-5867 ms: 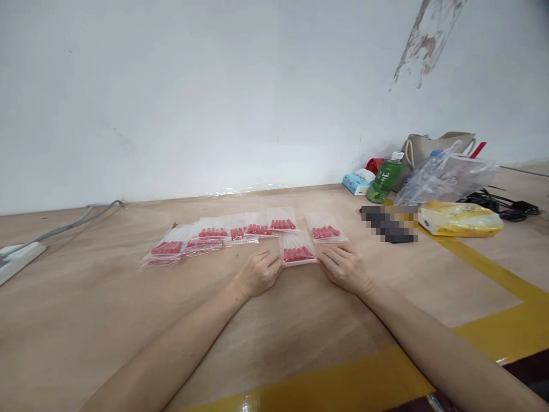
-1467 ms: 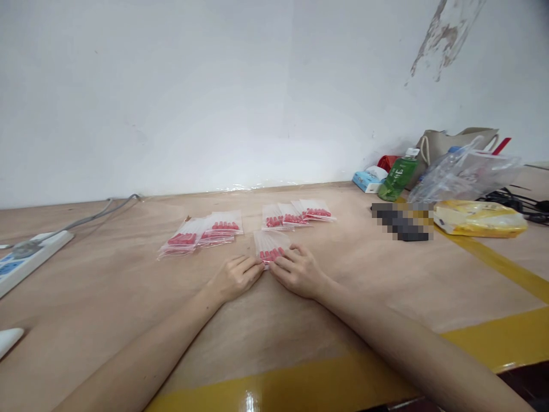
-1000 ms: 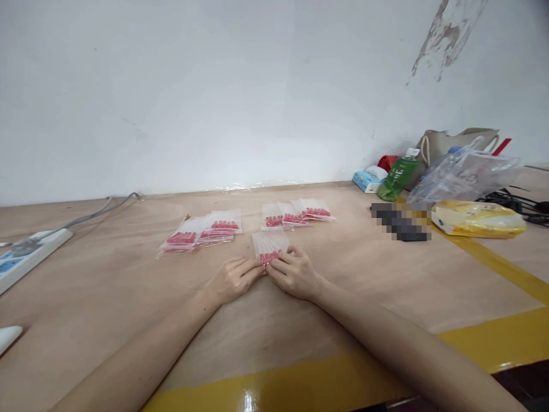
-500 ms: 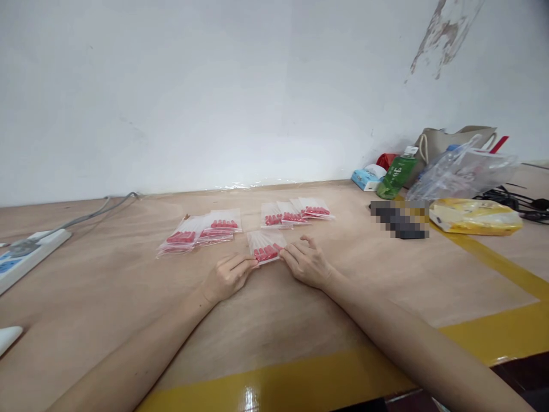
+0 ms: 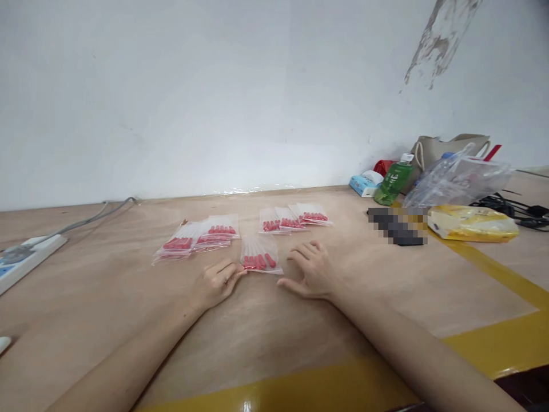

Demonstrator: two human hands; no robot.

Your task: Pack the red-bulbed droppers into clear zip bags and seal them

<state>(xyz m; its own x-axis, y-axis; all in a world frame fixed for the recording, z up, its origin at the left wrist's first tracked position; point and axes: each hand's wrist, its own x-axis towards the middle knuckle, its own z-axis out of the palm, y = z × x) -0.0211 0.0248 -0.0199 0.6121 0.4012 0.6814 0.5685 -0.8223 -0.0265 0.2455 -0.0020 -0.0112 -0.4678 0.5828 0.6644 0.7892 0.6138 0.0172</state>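
A clear zip bag [image 5: 259,249] with several small red pieces inside lies on the table in front of me. My left hand [image 5: 219,281] pinches its near left corner between thumb and fingers. Just off its right edge is my right hand [image 5: 309,270], thumb and fingers apart, holding nothing. Beyond my left hand, overlapping bags of red pieces [image 5: 178,243] form piles, with another bag [image 5: 222,226] at their right end. Farther back, to the right of centre, several similar bags [image 5: 315,216] overlap in a row.
At the left edge lies a white power strip [image 5: 43,246] with a grey cable. On the right are a green bottle [image 5: 393,182], a blue tissue pack [image 5: 363,186], a yellow packet [image 5: 472,223], a clear plastic bag [image 5: 458,177] and a blurred dark object [image 5: 397,227].
My right hand has let go of the bag's right side and opened, shifting slightly right. The bag and my left hand have moved a little left and nearer. The view has shifted slightly.
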